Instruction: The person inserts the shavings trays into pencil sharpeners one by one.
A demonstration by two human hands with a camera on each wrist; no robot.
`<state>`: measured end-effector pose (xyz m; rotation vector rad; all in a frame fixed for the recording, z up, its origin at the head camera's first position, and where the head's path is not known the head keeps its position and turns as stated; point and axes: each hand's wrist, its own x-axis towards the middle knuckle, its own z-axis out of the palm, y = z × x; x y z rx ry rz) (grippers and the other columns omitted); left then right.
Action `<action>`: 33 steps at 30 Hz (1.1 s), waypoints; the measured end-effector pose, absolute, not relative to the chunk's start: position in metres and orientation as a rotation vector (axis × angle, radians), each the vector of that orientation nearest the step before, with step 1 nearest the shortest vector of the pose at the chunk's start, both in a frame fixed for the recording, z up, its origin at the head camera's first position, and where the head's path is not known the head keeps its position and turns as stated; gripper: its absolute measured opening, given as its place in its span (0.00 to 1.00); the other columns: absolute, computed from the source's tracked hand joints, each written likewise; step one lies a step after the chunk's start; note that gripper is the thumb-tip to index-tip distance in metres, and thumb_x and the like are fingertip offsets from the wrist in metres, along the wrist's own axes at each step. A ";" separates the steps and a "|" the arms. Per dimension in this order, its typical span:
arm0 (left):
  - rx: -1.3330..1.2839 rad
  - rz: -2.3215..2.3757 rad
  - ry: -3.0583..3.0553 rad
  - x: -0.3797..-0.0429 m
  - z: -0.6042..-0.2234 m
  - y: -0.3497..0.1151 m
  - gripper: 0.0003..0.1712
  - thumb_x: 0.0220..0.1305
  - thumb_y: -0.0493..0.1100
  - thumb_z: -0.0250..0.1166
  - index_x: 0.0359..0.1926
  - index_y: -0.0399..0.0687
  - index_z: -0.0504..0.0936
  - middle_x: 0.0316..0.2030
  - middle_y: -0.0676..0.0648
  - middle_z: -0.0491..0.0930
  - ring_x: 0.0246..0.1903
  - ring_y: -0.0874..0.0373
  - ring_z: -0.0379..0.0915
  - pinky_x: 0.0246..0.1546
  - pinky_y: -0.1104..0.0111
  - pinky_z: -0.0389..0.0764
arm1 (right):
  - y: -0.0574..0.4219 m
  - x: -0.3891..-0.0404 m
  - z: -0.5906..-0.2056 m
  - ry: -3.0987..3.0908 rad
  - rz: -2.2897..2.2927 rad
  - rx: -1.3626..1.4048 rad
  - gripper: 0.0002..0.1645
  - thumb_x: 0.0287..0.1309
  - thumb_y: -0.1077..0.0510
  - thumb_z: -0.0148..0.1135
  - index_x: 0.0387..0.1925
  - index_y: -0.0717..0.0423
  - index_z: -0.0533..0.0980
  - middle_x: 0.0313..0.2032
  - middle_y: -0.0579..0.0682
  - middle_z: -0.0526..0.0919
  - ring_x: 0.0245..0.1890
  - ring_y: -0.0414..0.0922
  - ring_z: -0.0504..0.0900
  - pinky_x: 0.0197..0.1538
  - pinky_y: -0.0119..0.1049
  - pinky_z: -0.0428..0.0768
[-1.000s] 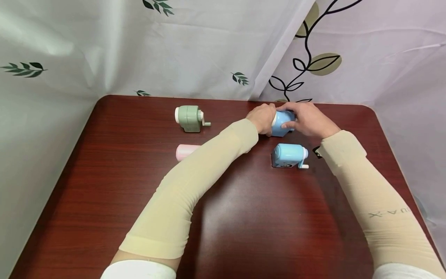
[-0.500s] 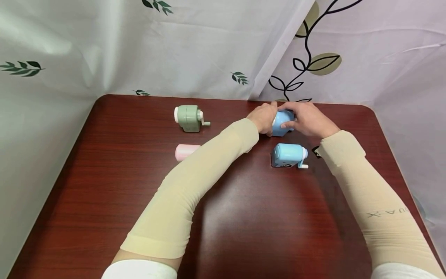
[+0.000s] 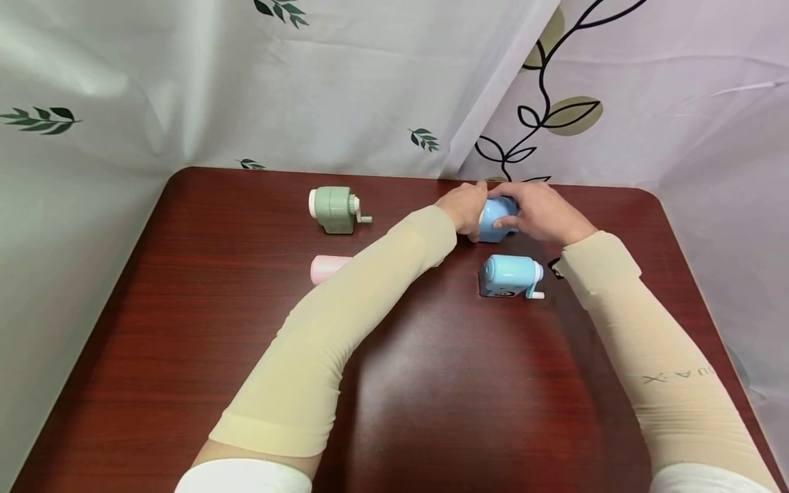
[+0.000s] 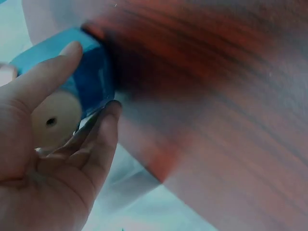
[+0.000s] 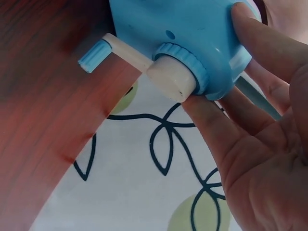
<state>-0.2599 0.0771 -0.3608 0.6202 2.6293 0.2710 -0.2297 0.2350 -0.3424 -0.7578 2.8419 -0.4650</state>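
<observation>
At the table's back right stands a blue hand-crank pencil sharpener (image 3: 493, 224) with both hands on it. My left hand (image 3: 462, 208) grips its left end; in the left wrist view the thumb lies on one side and the fingers on the other, beside a pale round face with a small hole. My right hand (image 3: 541, 211) holds the opposite end between thumb and fingers. The right wrist view shows the white crank (image 5: 129, 54) with its blue knob, apart from the fingers. Just in front stands a lighter blue pencil sharpener (image 3: 510, 272), untouched.
Further left stands a green crank sharpener (image 3: 335, 209). A pink object (image 3: 329, 268) is partly hidden behind the left sleeve. Beside the right cuff lies a small dark item (image 3: 555, 268), mostly covered. White patterned curtains (image 3: 345, 89) border the dark red table (image 3: 468, 397).
The right forearm has shifted slightly left, and the blue sharpener appears to have moved a little left with the hands. Both hands keep their hold.
</observation>
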 end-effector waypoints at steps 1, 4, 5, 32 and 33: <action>0.627 0.262 2.626 -0.261 -0.359 0.075 0.50 0.44 0.48 0.75 0.65 0.45 0.56 0.53 0.48 0.69 0.48 0.61 0.67 0.48 0.71 0.70 | 0.234 -0.230 -0.342 2.839 -0.451 -0.756 0.33 0.50 0.57 0.70 0.59 0.57 0.71 0.51 0.60 0.78 0.48 0.55 0.74 0.50 0.50 0.71; 0.652 0.226 2.627 -0.263 -0.352 0.066 0.49 0.45 0.47 0.74 0.65 0.45 0.57 0.53 0.48 0.69 0.48 0.61 0.67 0.49 0.71 0.70 | 0.232 -0.232 -0.341 2.830 -0.424 -0.748 0.32 0.50 0.57 0.70 0.59 0.54 0.72 0.49 0.58 0.78 0.46 0.54 0.75 0.49 0.49 0.71; 0.663 0.214 2.635 -0.263 -0.349 0.062 0.47 0.46 0.46 0.74 0.64 0.45 0.58 0.52 0.48 0.70 0.48 0.60 0.67 0.48 0.71 0.70 | 0.232 -0.232 -0.341 2.829 -0.417 -0.744 0.32 0.50 0.56 0.70 0.58 0.53 0.72 0.49 0.58 0.79 0.45 0.54 0.75 0.48 0.49 0.71; 0.519 0.421 3.040 -0.200 -0.277 -0.043 0.46 0.62 0.73 0.43 0.75 0.60 0.44 0.72 0.43 0.46 0.70 0.50 0.39 0.67 0.57 0.44 | 0.208 -0.193 -0.313 2.967 -0.428 -0.650 0.47 0.65 0.32 0.43 0.71 0.60 0.52 0.69 0.65 0.53 0.69 0.62 0.45 0.66 0.57 0.45; 0.507 0.462 3.049 -0.195 -0.278 -0.047 0.46 0.62 0.74 0.42 0.74 0.61 0.44 0.72 0.43 0.45 0.70 0.49 0.38 0.67 0.57 0.43 | 0.204 -0.187 -0.311 2.998 -0.422 -0.640 0.46 0.65 0.33 0.43 0.71 0.60 0.52 0.69 0.66 0.52 0.69 0.63 0.44 0.66 0.57 0.44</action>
